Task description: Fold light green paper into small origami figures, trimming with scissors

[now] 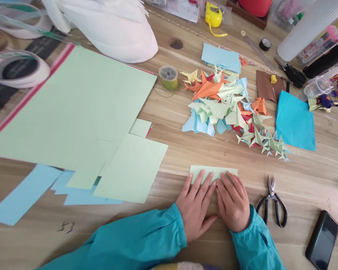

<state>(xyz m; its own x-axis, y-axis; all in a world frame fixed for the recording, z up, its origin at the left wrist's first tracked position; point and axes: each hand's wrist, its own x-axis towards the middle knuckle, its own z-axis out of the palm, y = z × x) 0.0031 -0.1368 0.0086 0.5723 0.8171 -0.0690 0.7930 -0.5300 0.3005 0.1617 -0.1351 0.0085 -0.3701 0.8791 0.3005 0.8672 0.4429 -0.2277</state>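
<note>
A strip of pale green paper (214, 171), apparently folded, lies on the wooden table in front of me. My left hand (196, 208) rests flat on its left part, fingers spread, thumb pointing right. On the right part lies my right hand (233, 202), its fingers stretched out and fairly close together, pressing the paper down. The two hands nearly touch at the middle of the strip and hide its near edge. Beyond them is a heap of folded paper pieces (222, 105) in green, orange, blue and red.
Large green sheets (87, 101) and blue strips (25, 195) cover the left side. Black-handled scissors (272, 202) and a phone (322, 240) lie at right. Farther back are a thread spool (169, 77), a blue paper stack (221, 57), a turquoise square (295, 120) and a yellow tape measure (213, 15).
</note>
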